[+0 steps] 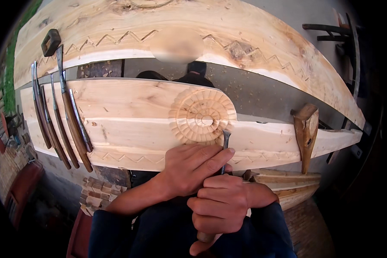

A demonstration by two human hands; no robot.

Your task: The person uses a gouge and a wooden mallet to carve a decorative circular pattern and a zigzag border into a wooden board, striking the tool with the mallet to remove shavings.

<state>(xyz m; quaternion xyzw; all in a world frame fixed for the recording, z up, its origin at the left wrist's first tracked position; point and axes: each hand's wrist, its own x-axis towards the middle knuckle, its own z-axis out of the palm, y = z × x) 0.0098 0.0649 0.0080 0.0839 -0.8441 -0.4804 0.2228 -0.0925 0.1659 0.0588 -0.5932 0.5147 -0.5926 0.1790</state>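
Note:
My right hand (219,204) is wrapped round the wooden handle of a carving chisel (226,139), the handle's end showing below my fist. My left hand (195,165) lies over the near edge of a pale wooden board (129,133), its fingers closed against the chisel's metal shank. The flared blade tip meets the lower right rim of a round carved rosette (202,116) with rings of petal-like cuts around a small centre. A shallow zigzag line (129,158) runs along the board's near edge.
Several chisels (64,116) with wooden handles lie across the board's left side. A wooden mallet (306,135) rests at its right. Beyond a gap stands a larger carved board (262,43), holding a dark metal ring-shaped piece (51,42). Small wood blocks (96,193) are stacked at lower left.

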